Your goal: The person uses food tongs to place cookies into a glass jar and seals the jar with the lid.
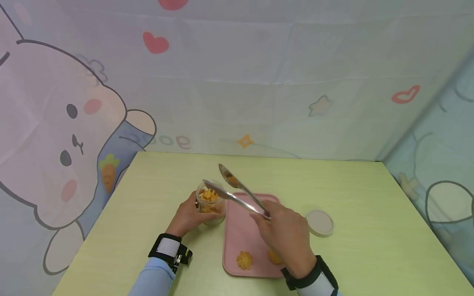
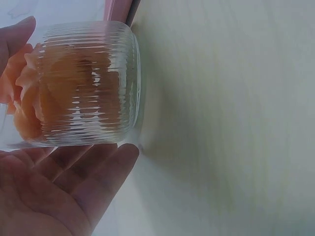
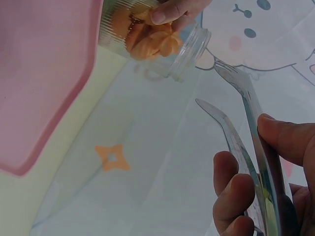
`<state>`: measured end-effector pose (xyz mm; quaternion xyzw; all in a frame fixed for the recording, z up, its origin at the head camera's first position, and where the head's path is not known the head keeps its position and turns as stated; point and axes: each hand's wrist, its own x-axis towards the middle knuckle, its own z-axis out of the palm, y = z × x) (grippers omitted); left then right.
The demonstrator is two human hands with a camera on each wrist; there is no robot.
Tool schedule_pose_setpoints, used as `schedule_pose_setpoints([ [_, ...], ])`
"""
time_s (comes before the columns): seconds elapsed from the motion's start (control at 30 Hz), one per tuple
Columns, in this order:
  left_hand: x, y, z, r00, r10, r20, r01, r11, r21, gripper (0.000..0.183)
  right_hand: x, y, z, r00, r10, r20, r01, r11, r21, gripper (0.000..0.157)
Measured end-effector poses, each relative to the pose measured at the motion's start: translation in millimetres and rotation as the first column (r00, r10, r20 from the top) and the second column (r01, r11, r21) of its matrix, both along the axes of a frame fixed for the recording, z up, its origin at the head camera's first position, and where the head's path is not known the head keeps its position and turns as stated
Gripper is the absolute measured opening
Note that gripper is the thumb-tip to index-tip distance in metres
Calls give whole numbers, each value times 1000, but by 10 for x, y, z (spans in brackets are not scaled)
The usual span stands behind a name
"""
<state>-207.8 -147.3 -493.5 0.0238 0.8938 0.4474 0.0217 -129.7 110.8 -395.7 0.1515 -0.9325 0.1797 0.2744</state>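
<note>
My left hand [image 1: 189, 214] grips a ribbed glass jar [image 1: 212, 211] from its left side, thumb on the near side and fingers round the far side. Flower-shaped golden cookies [image 3: 155, 42] fill much of the jar, whose mouth has no lid on it. My right hand [image 1: 285, 234] holds metal tongs [image 1: 242, 197] over the pink tray. Their two arms stand apart with nothing between the tips, which are near the jar's mouth in the head view. In the left wrist view the jar [image 2: 88, 83] stands on the table between thumb and fingers.
On the pink tray [image 1: 237, 230] lie a flower-shaped cookie [image 1: 244, 260] and another cookie [image 1: 275, 257] partly hidden by my right hand. A round pale lid [image 1: 320, 223] lies on the table [image 1: 374, 230] to the right. A printed cloth [image 1: 240, 61] hangs behind the table.
</note>
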Motion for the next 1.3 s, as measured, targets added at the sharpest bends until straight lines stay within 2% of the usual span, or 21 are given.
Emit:
schedule_pose_setpoints([
  [0.3, -8, -5, -3, 1000, -11, -8, 10, 1000, -8, 100, 32, 35, -4, 999, -22, 27, 22, 1000, -7, 30],
  [0.73, 6, -17, -16, 1000, -6, -6, 6, 1000, 1, 101, 99, 126, -63, 982, -51, 184, 57, 998, -24, 25],
  [1.1, 0, -19, -25, 1000, -3, -1, 3, 1000, 5, 103, 183, 246, -127, 979, -70, 193, 80, 996, -45, 25],
  [1.3, -14, -18, -50, 1000, -3, -8, 3, 1000, 4, 105, 250, 327, -168, 968, -90, 234, 102, 994, -41, 29],
])
